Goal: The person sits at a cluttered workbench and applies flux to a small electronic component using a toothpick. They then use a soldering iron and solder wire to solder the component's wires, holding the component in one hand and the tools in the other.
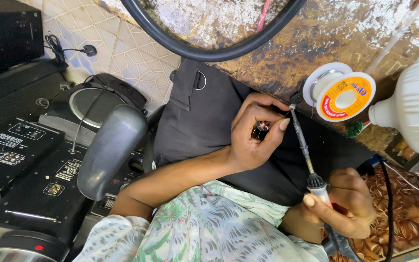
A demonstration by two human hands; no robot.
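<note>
I see my right hand (347, 201) gripping the white-handled soldering iron (306, 150), its tip touching a small metal part (262, 126) pinched in my left hand (255, 133) over my lap — the joint looks mid-solder, not finished. The white spool of solder wire (340, 92) sits just beside it. The part itself is too small to identify — fingers cover most of it.

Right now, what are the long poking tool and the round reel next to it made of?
The soldering iron looks like dull grey metal along its shaft, going by the dark sheen, with a pale handle, probably plastic, in the right hand. The solder reel seems to be glossy white plastic, wound with shiny silvery wire.
</note>
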